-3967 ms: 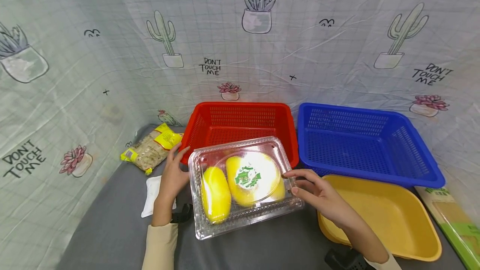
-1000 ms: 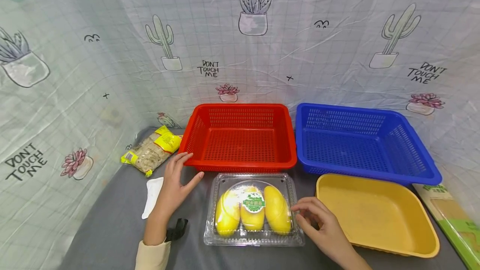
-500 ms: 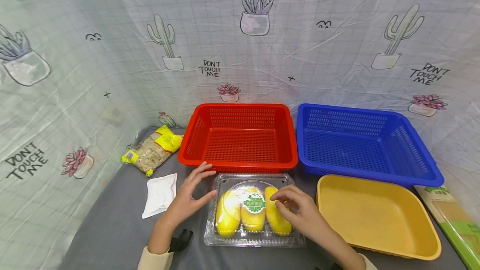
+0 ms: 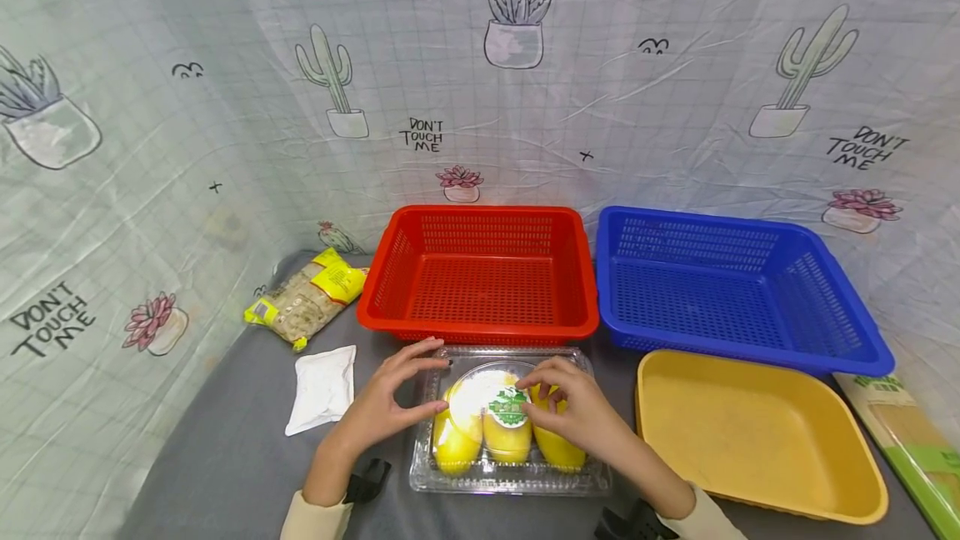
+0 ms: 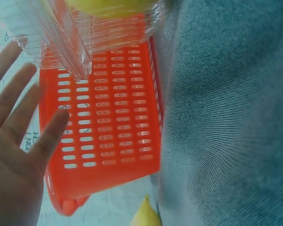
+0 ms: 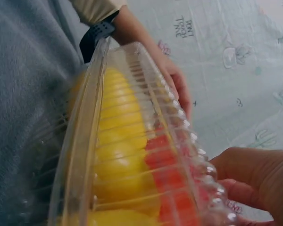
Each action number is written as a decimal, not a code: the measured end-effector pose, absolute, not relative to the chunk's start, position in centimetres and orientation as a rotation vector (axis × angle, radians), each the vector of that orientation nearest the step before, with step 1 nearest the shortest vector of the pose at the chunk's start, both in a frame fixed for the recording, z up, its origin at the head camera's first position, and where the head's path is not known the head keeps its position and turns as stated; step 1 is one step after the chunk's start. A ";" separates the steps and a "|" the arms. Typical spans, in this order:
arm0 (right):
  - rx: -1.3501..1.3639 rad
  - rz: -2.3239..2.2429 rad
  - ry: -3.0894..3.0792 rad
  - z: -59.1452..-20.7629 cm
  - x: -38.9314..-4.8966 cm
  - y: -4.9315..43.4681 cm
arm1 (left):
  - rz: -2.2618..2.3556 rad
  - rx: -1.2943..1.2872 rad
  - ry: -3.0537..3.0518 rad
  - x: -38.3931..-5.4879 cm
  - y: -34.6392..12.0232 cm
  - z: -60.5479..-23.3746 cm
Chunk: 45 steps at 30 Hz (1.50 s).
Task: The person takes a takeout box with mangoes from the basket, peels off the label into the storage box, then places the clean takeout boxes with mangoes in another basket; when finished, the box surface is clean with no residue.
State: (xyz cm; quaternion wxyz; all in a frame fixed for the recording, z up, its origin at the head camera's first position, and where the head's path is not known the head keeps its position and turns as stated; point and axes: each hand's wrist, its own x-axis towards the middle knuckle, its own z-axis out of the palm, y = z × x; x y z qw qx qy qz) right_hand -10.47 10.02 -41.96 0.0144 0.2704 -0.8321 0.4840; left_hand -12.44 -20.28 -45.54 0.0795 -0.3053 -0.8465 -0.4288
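A clear plastic clamshell box point(image 4: 442, 480) lies closed on the grey tabletop, three yellow mangoes point(image 4: 507, 440) inside. A round green and white sticker point(image 4: 508, 407) marks the middle of its lid. Over the box's left part reaches my left hand point(image 4: 382, 400), fingers extended, thumb apart. In the left wrist view, that hand point(image 5: 14, 122) is spread beside the box. My right hand point(image 4: 573, 408) is over the lid's right side, fingers bent loosely, fingertips and thumb at the sticker's right edge. Whether they touch the lid is unclear. The right wrist view has this hand point(image 6: 254, 181) just above the lid.
Behind the box stands a red basket point(image 4: 480, 332), with a blue basket point(image 4: 738, 352) to its right. A yellow tray point(image 4: 757, 440) is at the right, beside a green and brown package point(image 4: 911, 440). A yellow-ended bag point(image 4: 303, 302) and a white packet point(image 4: 321, 388) lie left.
The box, held tilted and raised earlier, now lies flat on the table. Both hands have since moved inward over it, the right hand leftward to the sticker.
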 end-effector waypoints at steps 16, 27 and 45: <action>0.864 1.390 -2.766 -42.0 -11.4 9.6 | -1.308 -0.954 -2.537 -12.5 -20.4 -45.7; 0.801 1.421 -2.774 -42.2 -11.4 9.3 | -1.323 -0.956 -2.538 -12.6 -20.3 -45.6; 0.672 1.452 -2.759 -42.4 -11.3 9.0 | -1.296 -0.959 -2.542 -12.5 -20.3 -45.8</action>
